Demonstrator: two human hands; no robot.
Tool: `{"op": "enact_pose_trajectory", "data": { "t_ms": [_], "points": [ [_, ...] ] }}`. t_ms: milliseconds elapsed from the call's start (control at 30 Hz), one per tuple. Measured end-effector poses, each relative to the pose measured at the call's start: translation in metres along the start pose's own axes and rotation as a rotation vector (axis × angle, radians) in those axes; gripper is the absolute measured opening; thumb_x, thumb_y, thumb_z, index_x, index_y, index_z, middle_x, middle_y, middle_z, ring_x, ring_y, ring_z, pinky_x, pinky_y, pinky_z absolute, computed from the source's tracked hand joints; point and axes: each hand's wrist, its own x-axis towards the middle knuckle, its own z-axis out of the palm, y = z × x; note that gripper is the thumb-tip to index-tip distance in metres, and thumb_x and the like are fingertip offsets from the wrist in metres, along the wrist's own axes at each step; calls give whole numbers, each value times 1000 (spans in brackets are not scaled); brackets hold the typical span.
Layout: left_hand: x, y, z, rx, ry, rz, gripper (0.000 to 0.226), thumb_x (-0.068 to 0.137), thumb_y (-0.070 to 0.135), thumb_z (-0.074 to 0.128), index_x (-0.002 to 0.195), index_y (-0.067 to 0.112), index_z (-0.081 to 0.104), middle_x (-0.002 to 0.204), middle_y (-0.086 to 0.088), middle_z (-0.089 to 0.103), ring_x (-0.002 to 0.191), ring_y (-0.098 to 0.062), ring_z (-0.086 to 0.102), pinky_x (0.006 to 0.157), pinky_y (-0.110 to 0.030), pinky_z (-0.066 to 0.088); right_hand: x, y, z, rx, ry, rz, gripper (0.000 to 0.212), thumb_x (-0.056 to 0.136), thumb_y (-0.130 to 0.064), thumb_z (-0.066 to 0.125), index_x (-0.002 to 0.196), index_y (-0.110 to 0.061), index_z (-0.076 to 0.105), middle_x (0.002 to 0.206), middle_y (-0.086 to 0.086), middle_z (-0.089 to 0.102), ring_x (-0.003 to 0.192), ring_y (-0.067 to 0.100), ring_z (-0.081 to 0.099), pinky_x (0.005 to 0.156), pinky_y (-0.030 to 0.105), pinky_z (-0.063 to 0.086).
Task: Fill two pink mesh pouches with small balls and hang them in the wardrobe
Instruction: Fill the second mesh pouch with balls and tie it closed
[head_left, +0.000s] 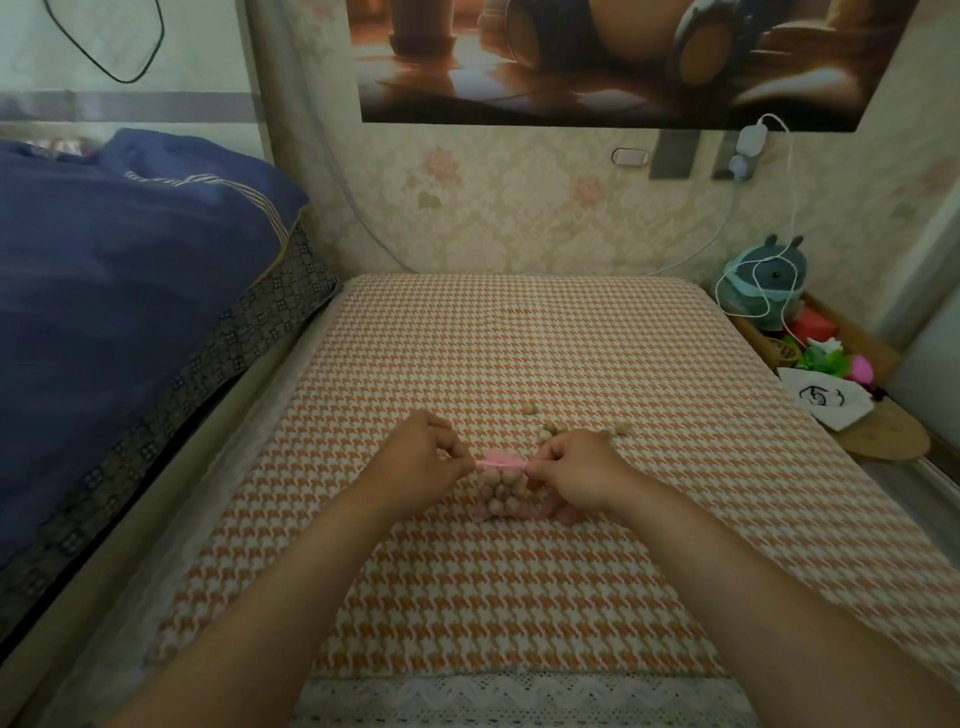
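1. Orange-and-white houndstooth bedcover, filling frame centre.
2. Left hand, right hand: each pinches the pouch's gathered mouth.
3. Pink mesh pouch, centre, ball-filled; probably soft, light, lumpy. Take it by the neck.
4. Loose small beige balls, just above right hand.

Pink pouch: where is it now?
Head view, centre: pink mesh pouch on the houndstooth cover, top pinched between left hand and right hand, loose balls beyond.

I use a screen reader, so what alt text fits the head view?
A person's left hand and right hand each pinch one end of the gathered pink top of a mesh pouch filled with small tan balls, on an orange houndstooth cover. A few loose balls lie just beyond.
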Motion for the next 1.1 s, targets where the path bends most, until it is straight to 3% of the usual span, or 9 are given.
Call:
{"op": "enact_pose_trajectory", "data": {
  "t_ms": [100, 200, 300, 433, 533, 700, 900, 1000, 1100],
  "points": [
    [-1, -2, 1, 114, 36, 79, 7, 84, 41, 73, 82, 35, 75, 134, 8, 55, 129, -15, 45, 107, -37, 41, -3, -5, 5, 126, -44, -24, 13, 98, -25, 68, 107, -16, 68, 105, 14, 73, 84, 29, 78, 64, 45, 65],
    [-7, 1, 6, -11, -92, 83, 33, 83, 46, 71, 111, 30, 70, 106, 11, 69, 97, -8, 65, 87, -34, 56, -6, -11, 8, 132, -137, -36, 44, 91, -26, 77, 130, -17, 59, 104, 12, 73, 75, 20, 75, 54, 34, 58],
    [-11, 3, 9, -143, -169, 36, 55, 80, 32, 79, 130, 26, 55, 102, 10, 65, 88, -6, 67, 78, -28, 60, -7, -15, 11, 74, -144, -64, 47, 92, -9, 74, 135, -12, 57, 95, 6, 71, 52, 6, 66, 48, 25, 53],
    [-7, 3, 3, -223, -54, 26, 62, 81, 19, 79, 134, 25, 49, 99, 11, 59, 81, -3, 64, 66, -22, 57, -1, -23, 19, 224, -88, -74, 46, 90, 0, 73, 133, -7, 59, 88, 7, 75, 56, 10, 69, 48, 21, 51],
    [-1, -3, -6, -385, 30, -17, 61, 81, 16, 80, 130, 27, 46, 99, 11, 62, 81, -2, 64, 63, -19, 54, 8, -35, 31, 367, 6, -70, 52, 90, 2, 73, 136, -10, 54, 104, 12, 74, 67, 16, 71, 55, 24, 57],
    [8, -30, -18, -519, 141, -129, 44, 81, 9, 78, 115, 21, 52, 108, -1, 69, 86, -6, 66, 72, -25, 57, 36, -54, 66, 444, 158, -97, 37, 86, -12, 82, 116, -15, 60, 115, 11, 70, 89, 24, 74, 70, 38, 64],
    [15, -61, -23, -380, 107, -142, 53, 84, 12, 75, 132, 20, 54, 118, -2, 67, 106, -16, 65, 90, -34, 56, 53, -73, 95, 403, 125, -125, 33, 95, -2, 68, 128, -4, 64, 120, 8, 68, 68, 11, 69, 55, 19, 58],
    [18, -65, -25, -332, 81, -131, 60, 90, 7, 65, 144, 23, 42, 136, -8, 58, 112, -20, 60, 96, -38, 54, 58, -69, 97, 233, 141, -177, 39, 95, -11, 70, 134, -7, 65, 131, 5, 66, 100, 15, 71, 85, 27, 60],
    [15, -63, -27, -12, 160, -144, 51, 91, 18, 62, 139, 20, 44, 137, -6, 53, 117, -24, 56, 95, -37, 51, 55, -66, 90, 65, 145, -234, 38, 96, -20, 69, 134, -13, 66, 135, 3, 66, 124, 18, 61, 106, 32, 49]
  ]
}}
